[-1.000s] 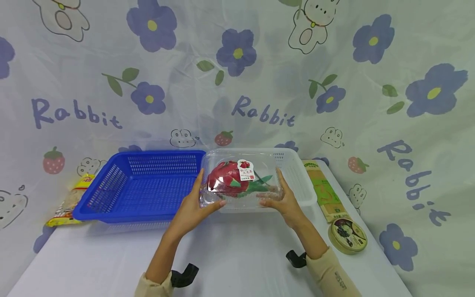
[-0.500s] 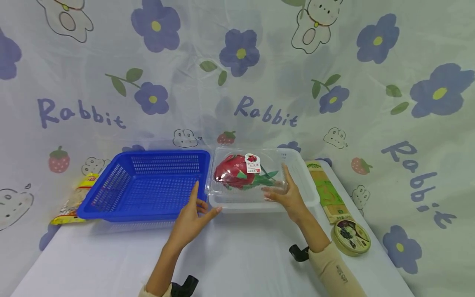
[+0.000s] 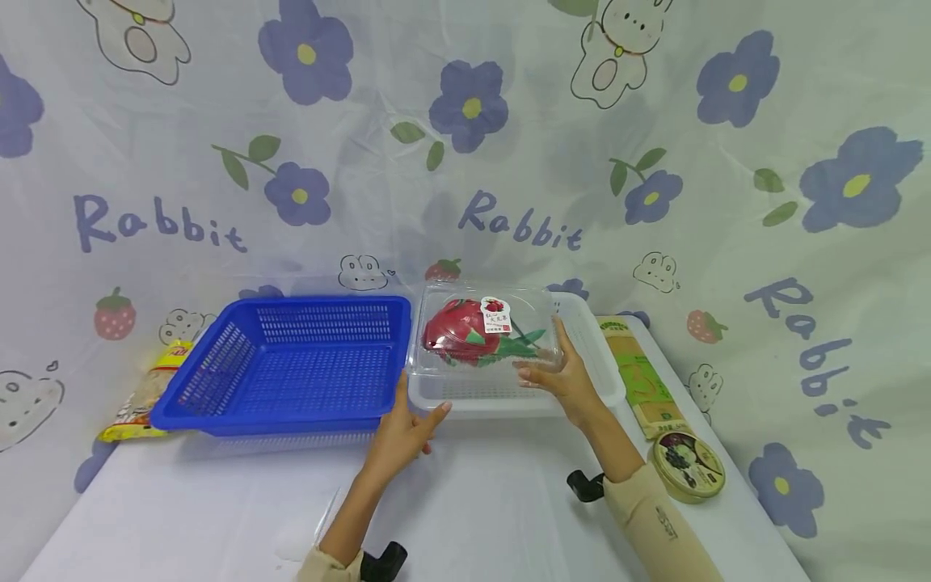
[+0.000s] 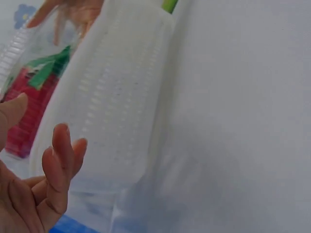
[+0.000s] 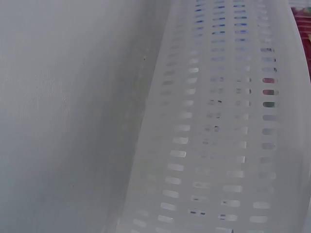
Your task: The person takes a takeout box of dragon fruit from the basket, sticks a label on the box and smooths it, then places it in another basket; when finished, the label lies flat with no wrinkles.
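A clear plastic box (image 3: 538,319) holds a red dragon fruit (image 3: 454,333) with green leaf tips and bears a white label (image 3: 497,315). It lies over the white slotted basket (image 3: 602,356), mostly within its rim. My right hand (image 3: 570,384) grips the box's right end, thumb in front and fingers along the side. Apart from the box, my left hand (image 3: 400,432) is at the front corner between the two baskets, index finger and thumb extended, other fingers loosely bent. In the right wrist view, the white basket's slotted wall (image 5: 204,145) fills much of the picture; no hand shows there.
Left of the white basket stands a blue basket (image 3: 320,420). A yellow-topped packet (image 3: 149,384) leans at its far left. On the right lie a green and tan packet (image 3: 643,376) and a round tin (image 3: 689,465). A printed curtain (image 3: 407,186) closes the back.
The box has gone slightly back and right, over the white basket. My left hand has let go of it and dropped to the baskets' front corner; my right hand keeps its grip.
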A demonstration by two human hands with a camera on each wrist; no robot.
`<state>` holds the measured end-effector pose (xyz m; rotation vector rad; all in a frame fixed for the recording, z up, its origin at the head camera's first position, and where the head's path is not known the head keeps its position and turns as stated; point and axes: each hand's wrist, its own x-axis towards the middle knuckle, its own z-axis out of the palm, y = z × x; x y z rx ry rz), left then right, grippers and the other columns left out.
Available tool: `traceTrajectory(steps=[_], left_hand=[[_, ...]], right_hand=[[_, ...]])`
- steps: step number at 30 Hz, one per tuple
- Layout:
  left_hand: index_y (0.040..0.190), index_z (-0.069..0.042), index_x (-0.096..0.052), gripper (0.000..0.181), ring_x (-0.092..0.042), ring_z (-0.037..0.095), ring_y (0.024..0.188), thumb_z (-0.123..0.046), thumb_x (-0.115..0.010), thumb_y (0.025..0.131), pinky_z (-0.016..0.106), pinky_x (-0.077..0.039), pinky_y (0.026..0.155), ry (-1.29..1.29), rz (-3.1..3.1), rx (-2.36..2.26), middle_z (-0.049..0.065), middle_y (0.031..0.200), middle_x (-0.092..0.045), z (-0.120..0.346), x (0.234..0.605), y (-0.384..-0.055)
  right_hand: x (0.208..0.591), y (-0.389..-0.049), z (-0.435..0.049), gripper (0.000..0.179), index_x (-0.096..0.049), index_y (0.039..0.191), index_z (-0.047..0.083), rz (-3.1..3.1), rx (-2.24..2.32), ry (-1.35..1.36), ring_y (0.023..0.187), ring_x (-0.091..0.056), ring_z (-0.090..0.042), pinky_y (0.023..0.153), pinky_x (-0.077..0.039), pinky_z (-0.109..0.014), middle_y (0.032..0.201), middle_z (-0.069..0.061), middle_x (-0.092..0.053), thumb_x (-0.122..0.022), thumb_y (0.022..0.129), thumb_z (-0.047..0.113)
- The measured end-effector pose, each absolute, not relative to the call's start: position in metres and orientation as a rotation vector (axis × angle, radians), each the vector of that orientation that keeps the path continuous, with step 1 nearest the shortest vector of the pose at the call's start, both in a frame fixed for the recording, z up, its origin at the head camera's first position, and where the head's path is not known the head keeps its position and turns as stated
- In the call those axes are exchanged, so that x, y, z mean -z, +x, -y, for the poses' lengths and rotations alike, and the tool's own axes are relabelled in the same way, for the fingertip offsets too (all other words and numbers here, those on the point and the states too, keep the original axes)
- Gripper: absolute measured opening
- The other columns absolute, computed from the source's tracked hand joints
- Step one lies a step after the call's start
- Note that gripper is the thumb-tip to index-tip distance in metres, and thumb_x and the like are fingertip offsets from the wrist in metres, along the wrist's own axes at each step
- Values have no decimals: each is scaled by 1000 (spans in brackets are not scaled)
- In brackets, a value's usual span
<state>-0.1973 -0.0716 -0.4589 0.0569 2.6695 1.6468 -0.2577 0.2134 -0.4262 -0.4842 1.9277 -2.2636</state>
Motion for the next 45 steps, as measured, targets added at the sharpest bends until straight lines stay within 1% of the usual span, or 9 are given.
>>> traceTrajectory(steps=[4, 7, 14, 20, 26, 29, 33, 37, 45], left_hand=[[160, -20, 10, 110, -67, 32, 53, -58, -65, 89, 30, -49, 45, 36, -2653, -1708, 17, 69, -69, 62, 466, -204], [159, -23, 13, 112, -67, 34, 52, -59, -66, 88, 31, -50, 44, 12, -2649, -1748, 18, 67, -68, 57, 470, -208], [160, -25, 8, 114, -61, 21, 43, -60, -70, 84, 31, -48, 43, -52, -2688, -1778, 15, 62, -67, 50, 477, -213], [160, -26, 8, 116, -59, 17, 41, -64, -69, 82, 31, -47, 43, -69, -2704, -1757, 6, 56, -63, 49, 478, -213], [160, -25, 7, 116, -63, 25, 45, -63, -70, 82, 31, -47, 43, -67, -2702, -1769, 8, 57, -63, 48, 478, -212], [160, -25, 7, 116, -62, 24, 45, -62, -71, 82, 31, -48, 43, -77, -2717, -1759, 8, 58, -63, 49, 479, -213], [160, -25, 5, 116, -61, 20, 44, -63, -71, 82, 30, -46, 43, -88, -2745, -1739, 5, 58, -62, 48, 479, -213], [161, -24, 4, 117, -64, 24, 48, -65, -70, 81, 30, -44, 45, -104, -2761, -1719, 5, 60, -63, 49, 479, -213], [161, -23, 3, 117, -63, 21, 48, -66, -70, 80, 29, -43, 47, -122, -2794, -1680, 1, 58, -61, 48, 479, -213]], right_hand=[[427, -260, -215, 114, 10, 159, 33, -1904, 2275, -494, 117, -64, -36, 85, -59, -38, 159, -23, -27, -75, 87, 6], [428, -262, -215, 114, 9, 159, 34, -1906, 2273, -491, 118, -63, -39, 86, -59, -39, 162, -21, -21, -75, 87, 7], [428, -269, -217, 112, 7, 159, 36, -1928, 2249, -444, 109, -69, -26, 88, -58, -42, 163, -20, -17, -74, 87, 5], [431, -275, -218, 113, 7, 159, 36, -1924, 2236, -423, 105, -70, -20, 88, -57, -43, 165, -18, 4, -74, 87, 6], [432, -279, -220, 114, 9, 159, 36, -1922, 2205, -425, 106, -70, -18, 95, -52, -52, 164, -23, -10, -76, 87, 10], [432, -281, -221, 113, 8, 159, 36, -1913, 2205, -416, 104, -71, -17, 96, -49, -55, 163, -23, -14, -75, 87, 8], [433, -282, -221, 114, 8, 159, 36, -1913, 2200, -409, 104, -71, -17, 95, -51, -52, 165, -21, -3, -75, 87, 8], [434, -284, -221, 114, 7, 159, 37, -1936, 2169, -406, 105, -70, -17, 92, -56, -45, 166, -15, 10, -78, 86, 11], [435, -287, -221, 116, 5, 159, 39, -1966, 2143, -365, 105, -70, -21, 88, -57, -45, 166, -12, 15, -80, 84, 13]])
